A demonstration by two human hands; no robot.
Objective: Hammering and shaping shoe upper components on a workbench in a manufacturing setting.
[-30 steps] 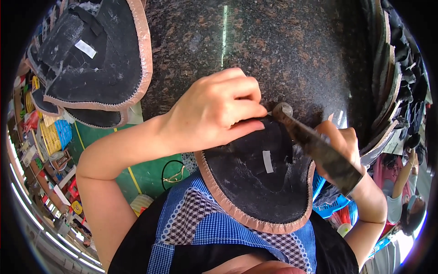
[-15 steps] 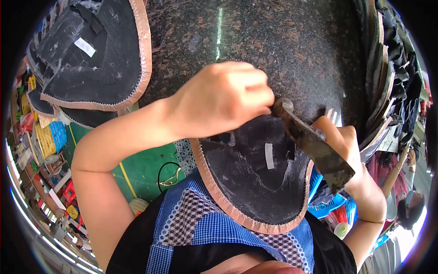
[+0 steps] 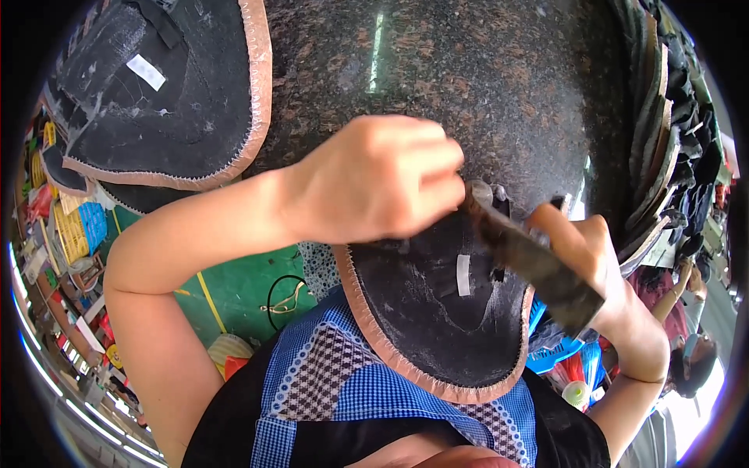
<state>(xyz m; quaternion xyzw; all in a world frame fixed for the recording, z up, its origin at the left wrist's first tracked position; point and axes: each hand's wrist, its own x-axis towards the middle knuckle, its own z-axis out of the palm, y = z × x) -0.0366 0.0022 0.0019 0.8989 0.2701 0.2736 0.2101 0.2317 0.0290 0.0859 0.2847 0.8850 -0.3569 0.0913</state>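
Note:
My left hand [image 3: 394,178] is closed, knuckles up, above the far part of a black panel [image 3: 425,320]. Whatever its fingers hold, if anything, is hidden. The panel has a tan, zigzag-stitched edge and a small white label [image 3: 463,274]. Its near end rests against my apron and its far end reaches the stone table. My right hand [image 3: 581,242] is closed at the panel's right side, around a worn dark metal tool [image 3: 538,265] with a broad flat end. Motion blurs the tool, and its rounded far end is close to my left fingertips.
A similar tan-edged black panel [image 3: 179,117] lies over others at the far left of the speckled stone table [image 3: 437,70]. Several dark pieces are stacked [image 3: 655,156] along the right edge. A blue basket [image 3: 554,357] is below right. Another person [image 3: 693,363] is at the far right.
My left hand has dropped slightly toward me. The metal tool has shifted a little and is more blurred, while the panel on my apron stays nearly in place.

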